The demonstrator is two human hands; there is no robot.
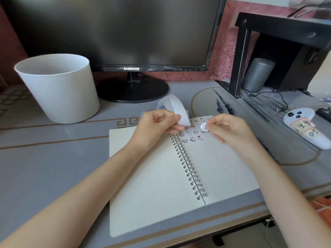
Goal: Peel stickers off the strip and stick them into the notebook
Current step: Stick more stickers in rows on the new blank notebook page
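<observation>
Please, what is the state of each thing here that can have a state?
Notebook: open, flat.
Stuck stickers: on top of right page.
Strip: curled, gripped by left hand.
Sticker: off the strip, pinched by right hand over the right page.
Monitor: screen dark.
Bucket: upright.

"SAMSUNG" on the monitor (131, 68) bezel; "05" on the white controller (308, 129) label

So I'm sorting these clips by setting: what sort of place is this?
Probably a home desk: a Samsung monitor stands at the back, what looks like a grey speaker sits under a black shelf, and a spiral notebook lies open on a patterned desk mat.
</observation>
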